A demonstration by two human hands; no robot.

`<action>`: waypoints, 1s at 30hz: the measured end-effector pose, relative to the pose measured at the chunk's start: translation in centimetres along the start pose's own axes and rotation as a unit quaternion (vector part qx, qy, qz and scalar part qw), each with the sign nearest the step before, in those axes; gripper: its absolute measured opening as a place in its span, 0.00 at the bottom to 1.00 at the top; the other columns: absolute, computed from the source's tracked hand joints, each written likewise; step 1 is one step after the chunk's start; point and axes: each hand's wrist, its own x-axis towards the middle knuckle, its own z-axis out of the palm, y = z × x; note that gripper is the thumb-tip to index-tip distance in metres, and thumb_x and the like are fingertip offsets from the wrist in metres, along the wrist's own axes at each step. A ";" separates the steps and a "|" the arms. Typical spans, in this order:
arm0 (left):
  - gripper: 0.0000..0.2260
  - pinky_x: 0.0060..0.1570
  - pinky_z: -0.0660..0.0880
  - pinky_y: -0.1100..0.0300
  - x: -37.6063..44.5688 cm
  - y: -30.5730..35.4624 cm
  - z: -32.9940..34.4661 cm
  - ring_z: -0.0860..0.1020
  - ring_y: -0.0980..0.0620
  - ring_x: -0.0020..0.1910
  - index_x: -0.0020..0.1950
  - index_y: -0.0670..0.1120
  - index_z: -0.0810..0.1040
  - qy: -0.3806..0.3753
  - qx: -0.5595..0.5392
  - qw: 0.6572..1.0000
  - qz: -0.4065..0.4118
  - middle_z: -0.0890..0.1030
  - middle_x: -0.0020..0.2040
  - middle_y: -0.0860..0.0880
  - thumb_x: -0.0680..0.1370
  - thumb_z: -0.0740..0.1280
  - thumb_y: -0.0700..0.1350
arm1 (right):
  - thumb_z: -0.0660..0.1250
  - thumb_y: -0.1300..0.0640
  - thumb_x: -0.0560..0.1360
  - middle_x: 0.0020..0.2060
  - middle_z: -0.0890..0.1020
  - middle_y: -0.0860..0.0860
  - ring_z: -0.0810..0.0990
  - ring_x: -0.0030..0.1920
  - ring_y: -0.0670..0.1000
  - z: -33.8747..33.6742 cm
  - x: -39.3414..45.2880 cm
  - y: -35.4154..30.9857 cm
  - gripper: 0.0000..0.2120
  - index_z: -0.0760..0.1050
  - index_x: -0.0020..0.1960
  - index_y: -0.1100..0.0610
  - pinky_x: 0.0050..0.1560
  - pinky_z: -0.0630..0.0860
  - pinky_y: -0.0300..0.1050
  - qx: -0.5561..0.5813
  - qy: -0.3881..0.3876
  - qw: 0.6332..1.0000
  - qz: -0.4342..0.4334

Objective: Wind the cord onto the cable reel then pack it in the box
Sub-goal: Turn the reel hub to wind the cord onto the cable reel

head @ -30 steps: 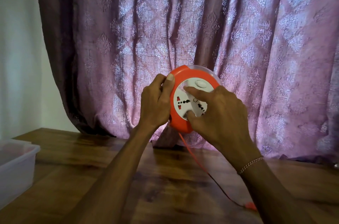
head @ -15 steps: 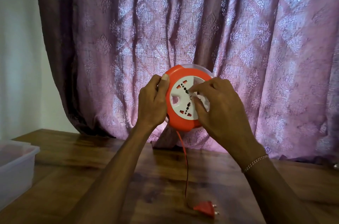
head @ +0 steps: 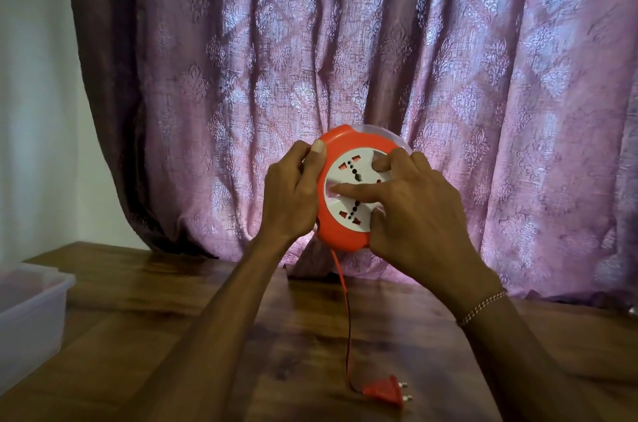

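While both hands hold it up above the tabletop (head: pixel 172 318), the orange cable reel (head: pixel 345 235) stands on edge with its white socket face (head: pixel 348 186) turned toward the camera; the left hand (head: pixel 290 193) is clenched around the reel's left rim, thumb pressed on the orange edge; the right hand (head: pixel 414 211) grasps the right side, its fingers (head: pixel 355 188) laid across the white face; the orange cord (head: pixel 347 318) hangs from the bottom of the reel down to the tabletop, ending in an orange two-pin plug (head: pixel 385 394) lying flat on the wood; a translucent plastic box (head: pixel 27 314) sits at the far left edge, well apart from the reel; a purple patterned curtain (head: pixel 345 58) hangs behind; a beaded bracelet (head: pixel 481 307) circles the right wrist.
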 end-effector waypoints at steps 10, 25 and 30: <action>0.18 0.33 0.69 0.46 0.0 0.0 0.1 0.68 0.55 0.29 0.36 0.50 0.67 0.003 -0.010 1.000 -0.002 0.70 0.29 0.52 0.84 0.59 0.56 | 0.69 0.39 0.65 0.50 0.81 0.52 0.81 0.49 0.57 1.0 -0.3 0.1 0.28 0.72 0.65 0.34 0.42 0.78 0.49 0.036 0.068 0.995 0.061; 0.19 0.36 0.73 0.42 0.3 -0.1 0.0 0.72 0.51 0.32 0.37 0.50 0.67 0.017 -0.011 1.000 -0.014 0.74 0.31 0.49 0.82 0.57 0.60 | 0.68 0.39 0.73 0.39 0.85 0.49 0.81 0.44 0.55 1.8 0.4 0.3 0.20 0.81 0.58 0.51 0.44 0.77 0.50 0.103 0.150 0.981 0.064; 0.19 0.36 0.73 0.41 0.4 -0.5 -0.1 0.72 0.49 0.31 0.36 0.52 0.66 0.024 -0.012 1.000 -0.011 0.74 0.30 0.47 0.82 0.57 0.61 | 0.60 0.57 0.73 0.53 0.79 0.54 0.73 0.52 0.58 1.2 0.6 1.2 0.13 0.82 0.50 0.51 0.51 0.74 0.56 0.127 0.106 0.986 -0.039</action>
